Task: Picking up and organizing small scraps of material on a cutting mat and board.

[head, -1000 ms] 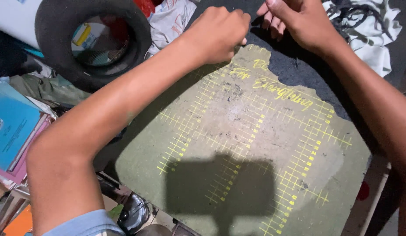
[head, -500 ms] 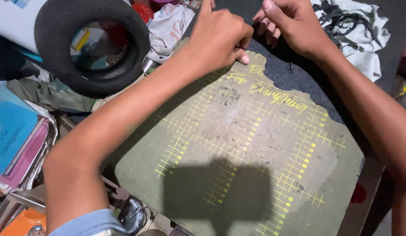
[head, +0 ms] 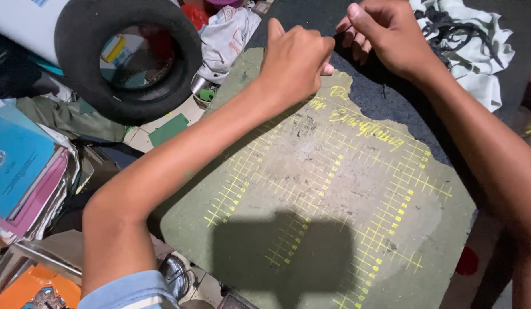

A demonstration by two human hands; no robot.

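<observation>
A worn green cutting mat (head: 334, 200) with a yellow grid lies in front of me, its far edge ragged. My left hand (head: 294, 60) is curled into a fist at that far edge, its fingers pinched together; what they pinch is hidden. Close beside it, my right hand (head: 385, 37) rests with bent fingers on a dark sheet (head: 385, 97) that lies past the mat's torn edge. The two hands nearly touch.
A black rubber tyre (head: 128, 54) lies at the upper left with clutter inside it. Blue and pink books (head: 22, 171) are stacked at the left. A white crumpled cloth (head: 228, 34) lies behind the mat, and a white and dark cloth (head: 471, 51) sits at the upper right.
Both hands stay together at the mat's far edge with only slight shifts of the fingers. The view has drifted a little.
</observation>
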